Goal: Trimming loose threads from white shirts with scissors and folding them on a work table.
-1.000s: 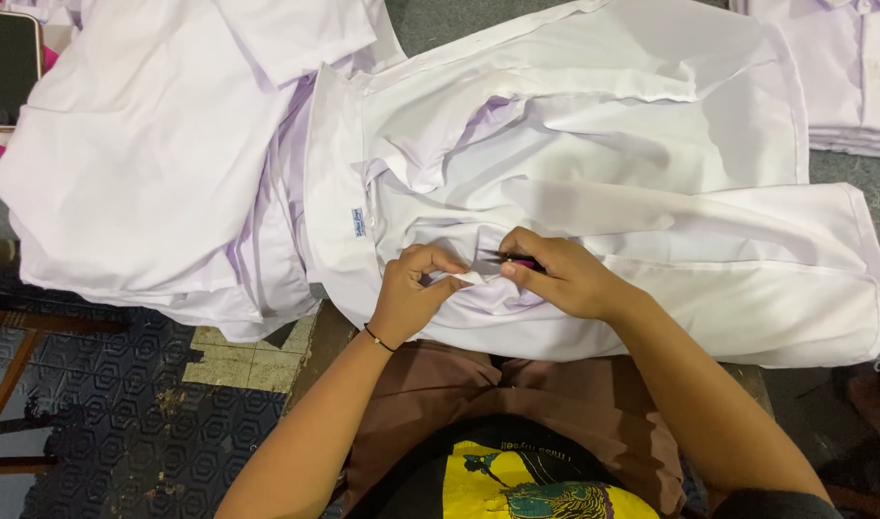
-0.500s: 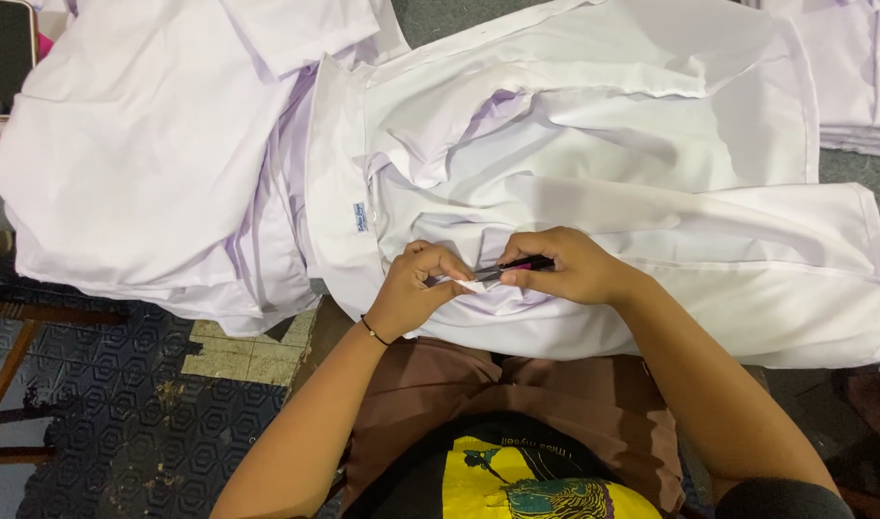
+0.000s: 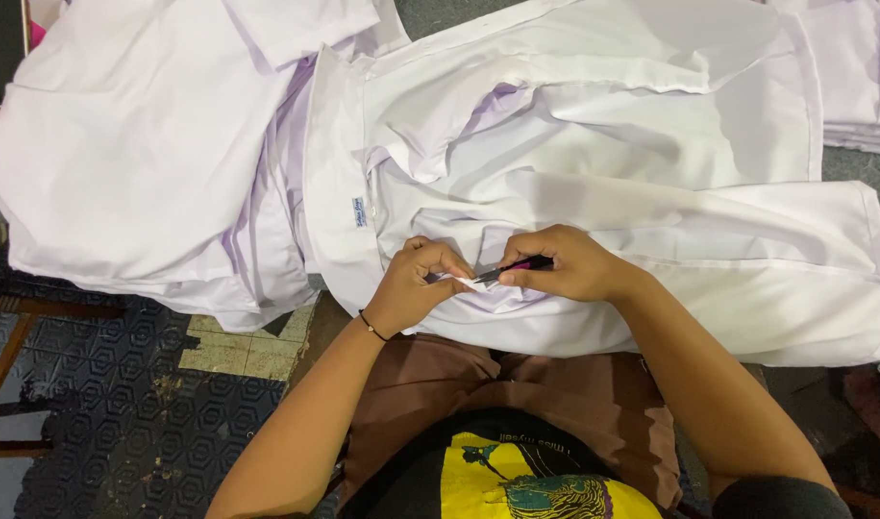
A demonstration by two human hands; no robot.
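Two white garments are spread over the grey work surface (image 3: 440,14), and a third stack of folded white cloth (image 3: 863,77) is seen at the upper right edge. The largest piece, a loosely heaped white garment (image 3: 142,144), is laid at the left, its edge hanging down over the dark patterned floor (image 3: 103,423). Just beside it, and partly overlapped by it, a white shirt (image 3: 651,192) is laid open across the middle and right, its lower edge draped over the lap of the seated person. This shirt is creased and bunched around the collar area, with pale lilac shadows in the folds, and one small blue label (image 3: 360,212) is sewn inside near the neckline. Two hands are brought close together on the shirt's near hem. The left hand (image 3: 416,284) is curled with the fingertips closed on a small pinch of white fabric, and one thin dark band is worn at the wrist. The right hand (image 3: 574,264) is closed around one slim dark tool with a pink handle (image 3: 515,268), its tip pressed to the pinched fabric; whether it is a pen or a cutter cannot be told.
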